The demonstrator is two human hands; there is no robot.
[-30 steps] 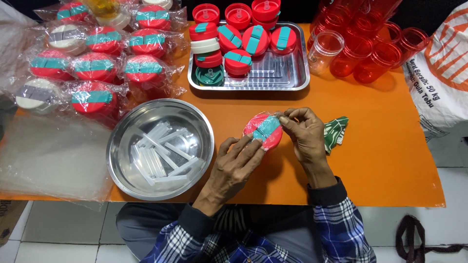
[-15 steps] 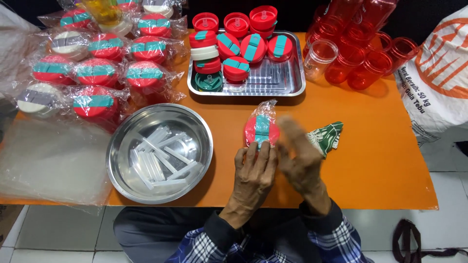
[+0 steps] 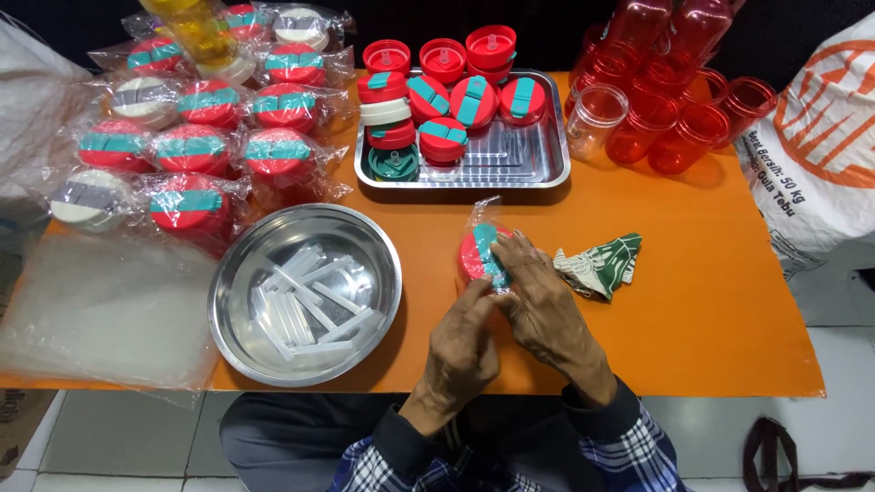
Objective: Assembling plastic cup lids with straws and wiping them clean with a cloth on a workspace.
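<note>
Both hands on red lid w/ teal strip (image 3: 480, 255), half inside a clear plastic bag, lying on orange desk (image 3: 693, 301) just right of steel bowl (image 3: 305, 293). Left hand (image 3: 465, 342) pinches lid's near edge; right hand (image 3: 542, 305) clasps its right side. Steel tray (image 3: 510, 159) w/ more lids sits behind; folded green cloth (image 3: 606, 264) further right of bowl.

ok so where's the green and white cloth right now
In the head view the green and white cloth lies on the orange table, just right of the right hand, below the red cups.
</note>
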